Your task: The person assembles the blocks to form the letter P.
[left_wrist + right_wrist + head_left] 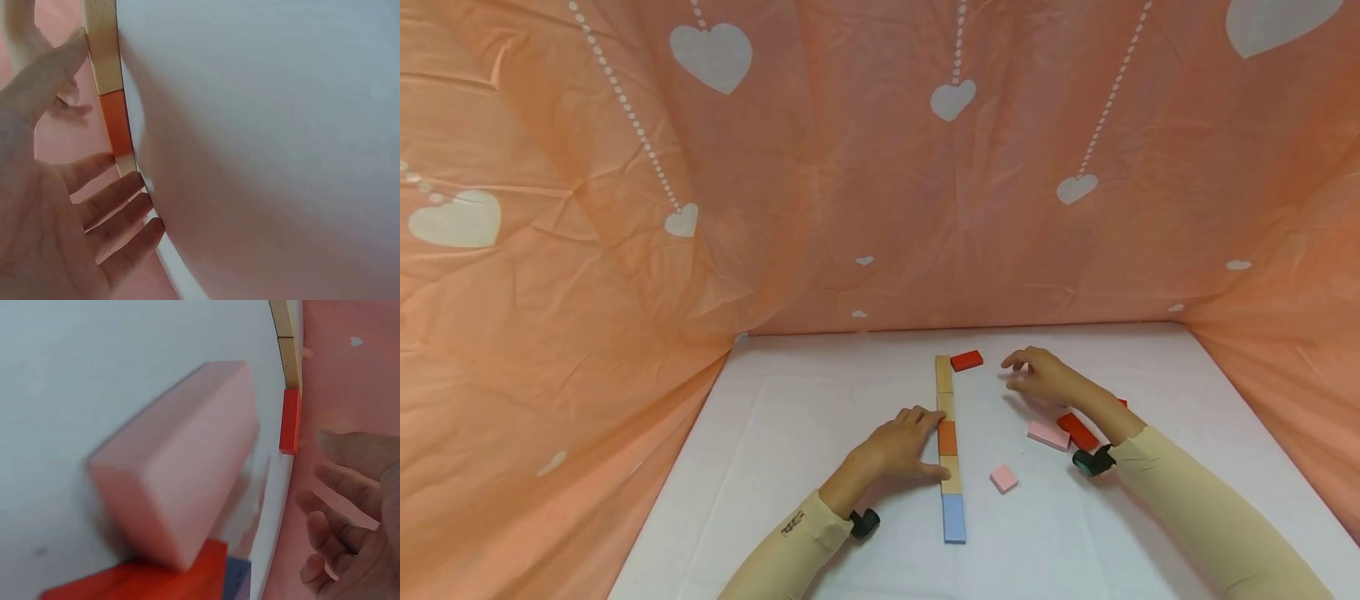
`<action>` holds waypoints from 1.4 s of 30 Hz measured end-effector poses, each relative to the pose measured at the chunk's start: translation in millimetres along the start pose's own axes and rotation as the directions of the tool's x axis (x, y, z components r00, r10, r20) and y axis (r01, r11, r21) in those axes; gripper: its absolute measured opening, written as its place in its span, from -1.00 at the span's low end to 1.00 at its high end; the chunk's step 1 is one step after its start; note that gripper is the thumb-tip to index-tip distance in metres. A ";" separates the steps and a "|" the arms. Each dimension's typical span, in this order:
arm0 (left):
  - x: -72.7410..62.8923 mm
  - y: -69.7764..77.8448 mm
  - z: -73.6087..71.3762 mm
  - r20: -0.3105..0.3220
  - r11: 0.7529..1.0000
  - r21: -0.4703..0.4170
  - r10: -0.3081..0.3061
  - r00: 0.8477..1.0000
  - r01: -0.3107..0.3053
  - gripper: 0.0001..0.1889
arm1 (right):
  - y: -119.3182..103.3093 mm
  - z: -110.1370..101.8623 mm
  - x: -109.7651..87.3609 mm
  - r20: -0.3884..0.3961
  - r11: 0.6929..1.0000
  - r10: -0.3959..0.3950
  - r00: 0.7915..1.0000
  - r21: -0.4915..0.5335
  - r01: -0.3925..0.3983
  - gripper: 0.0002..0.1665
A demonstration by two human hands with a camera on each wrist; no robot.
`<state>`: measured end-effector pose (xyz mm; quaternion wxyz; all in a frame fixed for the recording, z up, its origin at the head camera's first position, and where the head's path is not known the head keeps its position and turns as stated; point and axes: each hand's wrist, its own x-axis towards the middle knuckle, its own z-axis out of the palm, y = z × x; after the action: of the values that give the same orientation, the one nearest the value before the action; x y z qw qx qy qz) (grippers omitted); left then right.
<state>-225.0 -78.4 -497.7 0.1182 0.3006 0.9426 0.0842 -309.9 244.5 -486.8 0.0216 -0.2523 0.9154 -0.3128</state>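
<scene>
A straight row of flat blocks runs away from me: a blue block [953, 518] nearest, then plain wooden blocks [943, 373] with an orange block [948, 438] among them. My left hand [898, 446] lies along the row's left side, fingers spread and fairly straight. Its thumb and fingertips touch the blocks, as the left wrist view also shows around the orange block [115, 122]. At the row's far end, a red block [966, 360] lies at an angle against its right side. Off to the right of that block, my right hand [1041, 377] hovers with loosely bent fingers, holding nothing.
Under my right forearm lie a pink block [1048, 434] and another red block [1078, 431], touching or overlapping. Closer to me is a small pink block [1003, 478]. The white table [820, 392] is backed by a peach curtain [880, 167] with hearts.
</scene>
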 end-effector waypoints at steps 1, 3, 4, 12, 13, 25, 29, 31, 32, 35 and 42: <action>0.0 -0.2 -0.1 0.000 1.000 0.003 0.002 1.000 -0.002 0.02 | 0.3 -1.0 -3.9 0.008 1.000 0.007 1.000 0.000 -0.007 -0.60; 0.0 -0.4 -0.4 0.002 1.000 0.007 0.004 1.000 -0.004 0.02 | 0.6 -2.2 -11.6 0.020 1.000 0.023 1.000 0.003 -0.023 -0.60; 0.1 -0.8 -0.3 0.001 1.000 0.009 0.005 1.000 -0.005 0.02 | 0.6 -2.6 -15.8 0.024 1.000 0.030 0.999 0.002 -0.030 -0.60; 0.5 -1.1 -0.4 -0.005 1.000 0.013 0.009 1.000 -0.009 0.02 | 1.3 -3.5 -50.6 0.009 1.000 0.013 1.000 -0.008 -0.012 -0.61; 0.3 -0.8 -0.6 -0.006 1.000 0.014 0.008 1.000 -0.008 0.02 | 1.2 -2.8 -54.9 0.003 1.000 0.010 1.000 -0.010 -0.010 -0.61; 0.1 1.1 -0.4 0.006 1.000 0.023 -0.005 1.000 0.005 0.02 | -7.4 10.0 -96.6 -0.012 0.991 0.113 0.994 -0.067 -0.114 -0.50; -0.3 1.2 -1.3 0.000 0.999 0.034 -0.001 1.000 0.001 0.03 | -9.6 11.9 -101.0 -0.045 0.989 0.104 0.994 -0.105 -0.108 -0.49; -0.4 1.0 -1.5 -0.003 0.999 0.035 -0.001 1.000 0.001 0.03 | -9.6 12.4 -102.0 -0.058 0.987 0.099 0.993 -0.122 -0.105 -0.53; -0.4 0.9 -1.4 -0.003 0.999 0.035 -0.002 1.000 0.002 0.03 | -9.4 12.6 -102.2 -0.061 0.986 0.098 0.993 -0.128 -0.105 -0.55; -0.4 0.3 -1.2 -0.003 0.999 0.033 -0.006 1.000 0.006 0.03 | -8.3 13.3 -102.0 -0.059 0.984 0.097 0.994 -0.142 -0.105 -0.60; -0.9 0.9 -2.1 -0.002 1.000 0.016 -0.001 1.000 0.001 0.03 | -9.0 13.4 -101.1 -0.045 0.983 0.101 0.994 -0.150 -0.106 -0.61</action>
<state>-224.4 -78.4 -495.3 0.1149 0.3012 0.9435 0.0771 -215.1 279.0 -504.3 0.0017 -0.1996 0.9487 -0.2451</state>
